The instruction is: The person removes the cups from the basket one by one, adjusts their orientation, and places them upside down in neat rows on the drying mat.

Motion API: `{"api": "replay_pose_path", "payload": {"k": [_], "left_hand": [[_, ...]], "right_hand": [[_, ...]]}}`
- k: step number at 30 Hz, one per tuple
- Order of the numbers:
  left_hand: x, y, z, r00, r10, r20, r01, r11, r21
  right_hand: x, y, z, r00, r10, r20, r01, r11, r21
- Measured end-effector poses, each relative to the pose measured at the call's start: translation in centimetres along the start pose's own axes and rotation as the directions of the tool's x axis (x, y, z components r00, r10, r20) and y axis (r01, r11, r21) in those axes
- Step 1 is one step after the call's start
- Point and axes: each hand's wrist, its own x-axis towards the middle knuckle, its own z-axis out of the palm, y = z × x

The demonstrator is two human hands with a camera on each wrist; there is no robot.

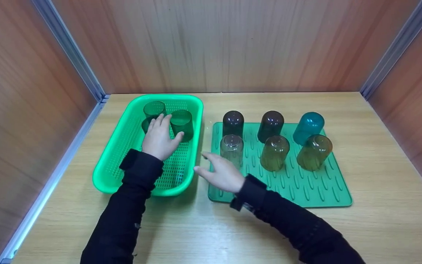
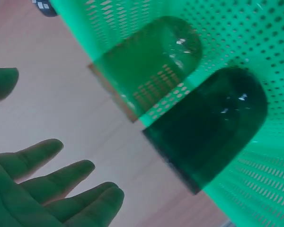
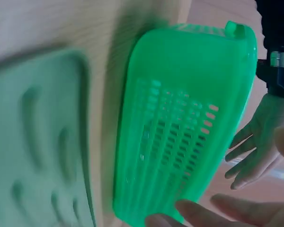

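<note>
My left hand (image 1: pixel 160 141) reaches over the green plastic basket (image 1: pixel 110 176), fingers spread. Two tumblers stand inside with their rims up, one at the left (image 1: pixel 154 107) partly hidden by the fingers, the other (image 1: pixel 182 126) by the thumb. In the left wrist view one is pale and see-through (image 2: pixel 151 61), the other dark (image 2: pixel 213 127); a gap shows between them and the fingers. My right hand (image 1: pixel 224 172) hovers beside the clear tumbler (image 1: pixel 232 145), over the left part of the green drying mat (image 1: pixel 328 196). Its thumb and fingers are apart and hold nothing.
Upside down on the mat stand two dark tumblers (image 1: pixel 233 124) at the back, a blue tumbler (image 1: pixel 308 128) and two amber tumblers (image 1: pixel 275 153). A wooden wall (image 1: pixel 225 47) closes off the back of the table (image 1: pixel 203 234), with more panels at both sides.
</note>
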Motion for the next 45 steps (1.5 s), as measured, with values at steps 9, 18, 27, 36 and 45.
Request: {"api": "replay_pose_path", "payload": {"k": [9, 18, 27, 36, 45], "left_hand": [[1.3, -1.9, 0.6, 0.973, -0.130, 0.193, 0.099, 0.982, 0.163], [2.2, -2.9, 1.2, 0.966, -0.174, 0.189, 0.133, 0.969, 0.210], [2.6, -3.2, 1.1, 0.978, -0.182, 0.102, 0.155, 0.962, 0.222], [1.9, -2.9, 0.7, 0.982, -0.180, 0.062, 0.168, 0.972, 0.166], [0.3, -1.0, -0.3, 0.997, -0.082, -0.004, 0.082, 0.988, 0.128]], "right_hand": [[2.8, -0.3, 2.4, 0.996, 0.066, 0.054, -0.070, 0.995, 0.073], [3.6, 0.7, 3.9, 0.999, -0.013, 0.039, 0.003, 0.970, 0.243], [3.4, 0.7, 4.8, 0.999, -0.023, -0.035, 0.034, 0.936, 0.349], [3.1, 0.5, 5.1, 0.998, -0.001, -0.058, 0.023, 0.925, 0.380], [3.1, 0.4, 5.1, 0.998, -0.009, -0.069, 0.036, 0.919, 0.392]]}}
